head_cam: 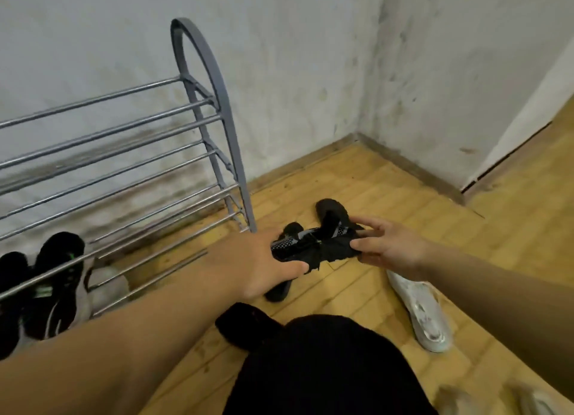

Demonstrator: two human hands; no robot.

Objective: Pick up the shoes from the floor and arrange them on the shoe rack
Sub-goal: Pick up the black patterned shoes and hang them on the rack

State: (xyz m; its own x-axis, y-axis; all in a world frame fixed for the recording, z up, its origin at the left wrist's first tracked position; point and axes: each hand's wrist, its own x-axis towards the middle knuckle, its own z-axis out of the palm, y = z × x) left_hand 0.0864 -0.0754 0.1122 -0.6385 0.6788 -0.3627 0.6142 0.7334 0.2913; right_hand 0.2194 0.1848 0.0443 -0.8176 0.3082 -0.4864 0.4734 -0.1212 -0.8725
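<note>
My left hand [257,262] and right hand [388,246] both grip the black shoes [310,248], held across nine to three, with the shoe rack [124,153] at ten o'clock, nearer my left hand.

No text, brand, number or sign can be read anywhere in view. The black sandal [310,243] near the centre has a grey strap with a pattern of white dots, but no lettering shows on it. At about eight o'clock, a black sneaker [59,278] on the shoe rack [214,103] carries small green marks, too blurred to make out as a logo or letters. At about four o'clock, a white shoe [425,312] on the floor shows only scuffs and smudges, nothing legible.
</note>
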